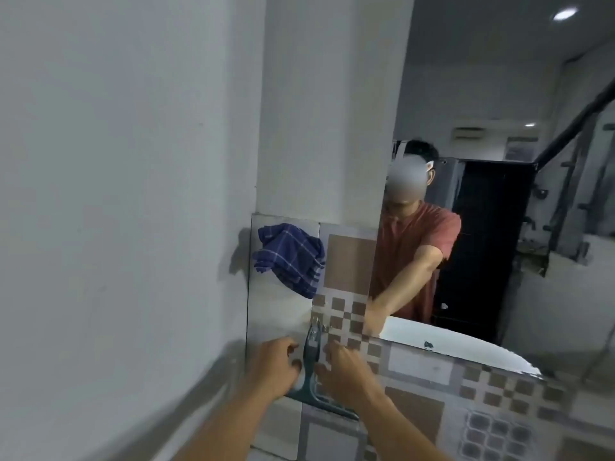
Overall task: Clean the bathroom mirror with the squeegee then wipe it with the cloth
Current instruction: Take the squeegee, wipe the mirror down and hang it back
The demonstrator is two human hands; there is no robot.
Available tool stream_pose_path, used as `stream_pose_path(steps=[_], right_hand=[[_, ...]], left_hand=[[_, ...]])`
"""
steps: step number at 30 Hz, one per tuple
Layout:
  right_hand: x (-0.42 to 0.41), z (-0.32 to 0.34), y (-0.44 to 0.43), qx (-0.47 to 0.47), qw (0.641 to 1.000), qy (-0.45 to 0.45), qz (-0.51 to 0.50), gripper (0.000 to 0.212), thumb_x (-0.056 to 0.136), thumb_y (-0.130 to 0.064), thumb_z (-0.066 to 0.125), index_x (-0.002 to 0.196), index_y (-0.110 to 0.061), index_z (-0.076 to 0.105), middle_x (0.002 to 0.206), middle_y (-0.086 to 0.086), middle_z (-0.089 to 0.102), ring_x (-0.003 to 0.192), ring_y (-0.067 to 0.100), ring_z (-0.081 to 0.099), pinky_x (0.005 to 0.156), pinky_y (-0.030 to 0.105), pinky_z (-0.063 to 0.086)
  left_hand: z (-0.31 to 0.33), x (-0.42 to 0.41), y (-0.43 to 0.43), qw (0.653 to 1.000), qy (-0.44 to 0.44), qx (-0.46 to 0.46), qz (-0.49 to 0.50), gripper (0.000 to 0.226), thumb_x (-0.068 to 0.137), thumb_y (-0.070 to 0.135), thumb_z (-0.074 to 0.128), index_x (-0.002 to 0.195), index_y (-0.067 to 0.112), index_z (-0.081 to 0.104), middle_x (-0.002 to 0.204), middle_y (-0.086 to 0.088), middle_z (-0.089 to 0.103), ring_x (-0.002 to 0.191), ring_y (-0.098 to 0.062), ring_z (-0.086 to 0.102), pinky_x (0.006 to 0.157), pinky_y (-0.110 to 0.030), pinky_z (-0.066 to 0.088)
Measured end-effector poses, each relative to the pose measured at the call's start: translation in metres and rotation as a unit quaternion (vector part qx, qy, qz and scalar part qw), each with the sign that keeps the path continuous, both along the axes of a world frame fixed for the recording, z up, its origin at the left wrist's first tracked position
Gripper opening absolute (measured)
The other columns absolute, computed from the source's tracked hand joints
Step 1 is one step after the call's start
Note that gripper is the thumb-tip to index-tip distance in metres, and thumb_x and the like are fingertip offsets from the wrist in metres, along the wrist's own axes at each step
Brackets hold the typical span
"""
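Head view, near to far. Left hand point(278, 362) and right hand point(346, 371) meet at the teal plastic squeegee with a straight rubber blade point(312, 377), which hangs against the brown-and-cream patterned wall tiles point(416, 364) from a small metal hook point(316, 324). The fingers of both hands curl in around its handle; whether they pinch it firmly or merely touch it cannot be told through the motion blur. Just above, the blue checked cloth point(289, 257) hangs bunched against the tiles, untouched. Beyond and to the right lies the large wall mirror point(499, 111), showing the person's reflection. Judged risk: pulling the handle outward without lifting it clear could snag it on the hook, and a loose two-handed hold could drop the squeegee.
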State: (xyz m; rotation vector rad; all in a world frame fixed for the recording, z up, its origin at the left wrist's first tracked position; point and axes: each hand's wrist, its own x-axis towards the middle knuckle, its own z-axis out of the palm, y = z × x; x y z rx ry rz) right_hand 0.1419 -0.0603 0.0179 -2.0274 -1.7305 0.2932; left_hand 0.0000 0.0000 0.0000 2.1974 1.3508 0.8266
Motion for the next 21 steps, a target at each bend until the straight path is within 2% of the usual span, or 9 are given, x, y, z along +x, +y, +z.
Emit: stream_pose_path(steps=[3, 6, 8, 11, 13, 15, 17, 18, 21], right_hand=[[-0.002, -0.009, 0.01, 0.022, 0.998, 0.056, -0.03, 0.017, 0.101, -0.021, 0.057, 0.117, -0.02, 0.053, 0.099, -0.001, 0.067, 0.08, 0.013, 0.067, 0.075, 0.031, 0.062], [-0.002, -0.015, 0.016, 0.053, 0.992, 0.098, -0.062, 0.008, 0.102, -0.016, 0.053, 0.104, -0.024, 0.052, 0.091, -0.006, 0.064, 0.075, 0.01, 0.064, 0.065, 0.026, 0.057], [-0.002, -0.02, 0.019, 0.082, 0.985, 0.133, -0.075, 0.006, 0.102, -0.019, 0.053, 0.104, -0.025, 0.054, 0.09, -0.007, 0.064, 0.073, 0.008, 0.063, 0.058, 0.022, 0.052], [-0.003, -0.026, 0.021, 0.106, 0.973, 0.185, -0.085, 0.007, 0.101, -0.022, 0.058, 0.106, -0.026, 0.055, 0.093, -0.006, 0.065, 0.075, 0.006, 0.064, 0.058, 0.02, 0.05], [-0.004, -0.028, 0.02, 0.119, 0.968, 0.204, -0.082, 0.01, 0.1, -0.021, 0.06, 0.106, -0.027, 0.054, 0.094, -0.009, 0.065, 0.076, 0.003, 0.063, 0.057, 0.017, 0.05], [-0.006, -0.026, 0.018, 0.133, 0.964, 0.219, -0.071, 0.015, 0.1, -0.02, 0.06, 0.105, -0.031, 0.051, 0.091, -0.013, 0.064, 0.076, -0.002, 0.063, 0.054, 0.014, 0.049], [-0.009, -0.021, 0.016, 0.138, 0.963, 0.221, -0.063, 0.017, 0.101, -0.021, 0.059, 0.103, -0.035, 0.049, 0.091, -0.012, 0.066, 0.078, -0.002, 0.064, 0.057, 0.017, 0.052], [-0.011, -0.018, 0.015, 0.14, 0.965, 0.215, -0.061, 0.018, 0.101, -0.023, 0.059, 0.101, -0.037, 0.048, 0.091, -0.011, 0.067, 0.079, 0.001, 0.065, 0.06, 0.02, 0.055], [-0.014, -0.007, 0.01, 0.149, 0.964, 0.212, -0.059, 0.022, 0.102, -0.023, 0.058, 0.094, -0.041, 0.047, 0.085, -0.012, 0.066, 0.077, 0.007, 0.067, 0.069, 0.032, 0.061]], left_hand=[[-0.009, 0.011, 0.005, 0.999, -0.038, -0.038, 0.009, 0.031, 0.089, 0.017, 0.071, 0.119, 0.023, 0.065, 0.116, 0.008, 0.07, 0.1, -0.008, 0.065, 0.091, -0.024, 0.054], [-0.015, 0.021, 0.011, 0.992, -0.097, -0.073, 0.028, 0.014, 0.094, 0.01, 0.063, 0.101, 0.022, 0.064, 0.097, 0.008, 0.068, 0.077, 0.001, 0.059, 0.071, -0.01, 0.048], [-0.019, 0.026, 0.014, 0.99, -0.124, -0.053, 0.04, 0.013, 0.096, 0.005, 0.058, 0.093, 0.015, 0.065, 0.087, 0.006, 0.066, 0.069, 0.002, 0.056, 0.062, -0.004, 0.043], [-0.025, 0.029, 0.015, 0.981, -0.172, -0.072, 0.055, 0.022, 0.097, 0.002, 0.054, 0.084, 0.013, 0.067, 0.081, 0.001, 0.07, 0.068, -0.005, 0.064, 0.061, -0.007, 0.046], [-0.028, 0.029, 0.012, 0.976, -0.199, -0.078, 0.046, 0.019, 0.095, -0.003, 0.056, 0.088, 0.011, 0.067, 0.08, 0.006, 0.068, 0.071, -0.007, 0.065, 0.06, -0.006, 0.047], [-0.03, 0.023, 0.011, 0.974, -0.213, -0.063, 0.038, 0.015, 0.093, -0.003, 0.058, 0.09, 0.008, 0.068, 0.082, 0.003, 0.069, 0.08, -0.016, 0.066, 0.068, -0.01, 0.051], [-0.03, 0.02, 0.009, 0.97, -0.233, -0.062, 0.025, 0.015, 0.094, 0.002, 0.058, 0.089, 0.011, 0.069, 0.087, -0.004, 0.072, 0.088, -0.024, 0.068, 0.081, -0.025, 0.058], [-0.029, 0.02, 0.008, 0.97, -0.234, -0.059, 0.018, 0.015, 0.094, 0.002, 0.06, 0.091, 0.014, 0.069, 0.09, -0.004, 0.072, 0.09, -0.023, 0.069, 0.084, -0.031, 0.059], [-0.018, 0.018, -0.001, 0.969, -0.242, -0.041, 0.013, 0.018, 0.09, 0.003, 0.068, 0.1, 0.019, 0.068, 0.096, 0.006, 0.071, 0.088, -0.011, 0.068, 0.078, -0.023, 0.059]])
